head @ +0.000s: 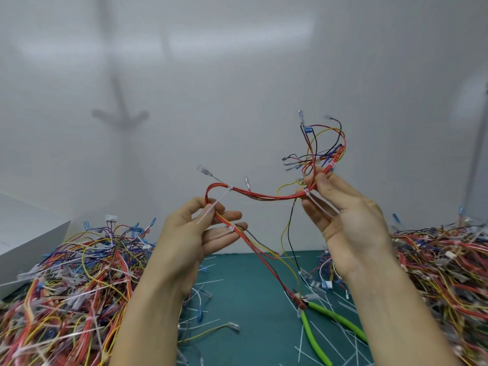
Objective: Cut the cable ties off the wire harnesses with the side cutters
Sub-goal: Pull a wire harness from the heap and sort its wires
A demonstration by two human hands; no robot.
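Observation:
I hold one wire harness (264, 197) of mostly red wires up in the air between both hands. My left hand (190, 236) pinches its left part, where a white cable tie (214, 209) sticks out over my fingers. My right hand (343, 215) grips the right part at another white cable tie (314, 200). Loose ends with clear terminals fan out above my right hand. The side cutters (324, 327), with green handles, lie on the green mat (250, 299) below my right forearm, in neither hand.
A big heap of tangled coloured harnesses (66, 286) lies at the left, another heap (443, 273) at the right. Cut white tie pieces (340, 339) are scattered on the mat around the cutters. A white box (29, 233) stands at far left. A white wall rises behind.

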